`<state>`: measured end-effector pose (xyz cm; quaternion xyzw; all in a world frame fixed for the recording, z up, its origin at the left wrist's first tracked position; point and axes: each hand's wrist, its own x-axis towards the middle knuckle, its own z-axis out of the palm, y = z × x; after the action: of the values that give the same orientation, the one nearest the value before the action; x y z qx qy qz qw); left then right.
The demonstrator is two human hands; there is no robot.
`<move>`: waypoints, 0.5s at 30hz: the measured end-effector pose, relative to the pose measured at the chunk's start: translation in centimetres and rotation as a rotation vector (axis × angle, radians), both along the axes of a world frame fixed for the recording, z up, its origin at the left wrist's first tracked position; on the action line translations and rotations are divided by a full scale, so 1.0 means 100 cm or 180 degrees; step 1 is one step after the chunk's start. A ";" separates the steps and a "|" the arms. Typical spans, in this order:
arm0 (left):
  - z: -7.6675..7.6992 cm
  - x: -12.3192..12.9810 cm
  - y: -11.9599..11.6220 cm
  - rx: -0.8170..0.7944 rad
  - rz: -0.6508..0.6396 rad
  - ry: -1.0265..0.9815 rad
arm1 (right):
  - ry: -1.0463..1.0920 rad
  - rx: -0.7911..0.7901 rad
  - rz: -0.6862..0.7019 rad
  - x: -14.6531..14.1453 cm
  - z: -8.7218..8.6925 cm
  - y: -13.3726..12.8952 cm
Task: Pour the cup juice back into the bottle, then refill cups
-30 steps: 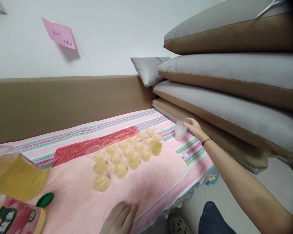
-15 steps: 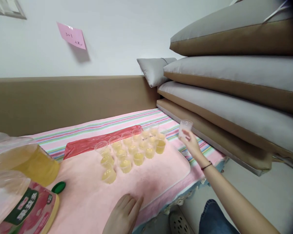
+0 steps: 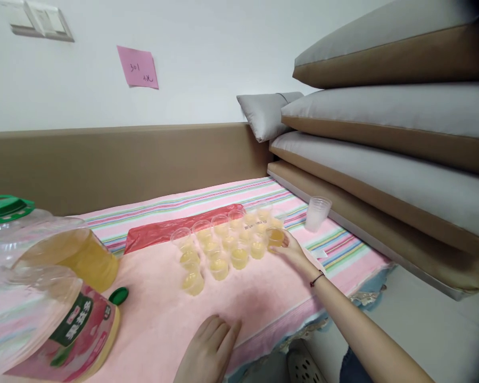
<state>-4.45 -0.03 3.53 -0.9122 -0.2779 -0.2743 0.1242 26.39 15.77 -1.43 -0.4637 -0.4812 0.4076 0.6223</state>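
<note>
My right hand (image 3: 290,250) has its fingers around a clear plastic cup of yellow liquid (image 3: 274,239) at the right end of the rows. To its left, several similar cups (image 3: 218,267) stand close together on the pink cloth (image 3: 151,319), each partly filled. My left hand (image 3: 209,346) lies palm down near the front edge of the cloth, fingers stretched out, touching no cup. Right of the filled cups, a stack of nested clear cups (image 3: 318,214) stands upright on the striped cover.
At left are a large jug with a pink label (image 3: 85,332), another jug of yellow liquid (image 3: 91,260) and a green cap (image 3: 118,296). A red plastic bag (image 3: 151,235) lies behind the cups. Stacked grey-brown cushions (image 3: 379,165) rise at right. A pink note (image 3: 139,67) hangs on the wall.
My right hand has let go of the nested cups and moved left to the filled cup at the row's end. My left hand stays resting. The view has turned slightly left.
</note>
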 end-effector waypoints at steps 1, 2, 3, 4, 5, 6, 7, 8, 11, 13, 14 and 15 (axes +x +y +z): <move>0.000 0.000 0.000 0.0004 0.0008 0.0008 | 0.0016 0.0001 -0.0008 -0.001 0.000 0.000; 0.000 0.000 -0.001 -0.0003 0.0015 0.0023 | 0.0031 -0.0001 -0.0024 -0.002 0.000 0.000; 0.001 0.000 -0.001 -0.0013 0.0022 0.0036 | 0.0045 -0.0003 -0.0046 -0.003 0.000 0.000; 0.001 0.000 -0.001 -0.0018 0.0025 0.0045 | 0.0058 -0.0006 -0.0072 -0.003 0.000 0.001; 0.001 0.000 -0.001 -0.0016 0.0029 0.0050 | 0.0071 -0.0008 -0.0100 -0.004 0.000 0.001; 0.001 0.000 -0.001 -0.0006 0.0033 0.0052 | 0.0084 -0.0012 -0.0125 -0.003 0.000 0.000; 0.000 0.000 -0.001 0.0007 0.0036 0.0053 | 0.0096 -0.0016 -0.0148 -0.003 0.001 0.000; 0.000 0.001 -0.001 0.0024 0.0042 0.0050 | 0.0107 -0.0020 -0.0170 -0.002 0.001 -0.001; -0.002 0.000 -0.001 0.0038 0.0078 0.0044 | 0.0137 -0.0033 -0.0246 0.000 0.002 -0.003; -0.003 0.000 -0.002 0.0042 0.0093 0.0024 | 0.0151 -0.0038 -0.0303 0.002 0.003 -0.005; -0.002 0.000 -0.002 0.0043 0.0096 0.0013 | 0.0156 -0.0039 -0.0331 0.004 0.003 -0.006; -0.002 0.000 -0.003 0.0041 0.0093 0.0006 | 0.0160 -0.0039 -0.0357 0.005 0.004 -0.007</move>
<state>-4.49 -0.31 3.30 -0.9075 -0.2894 -0.2733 0.1343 26.86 15.09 -1.02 -0.4834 -0.4362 0.3865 0.6532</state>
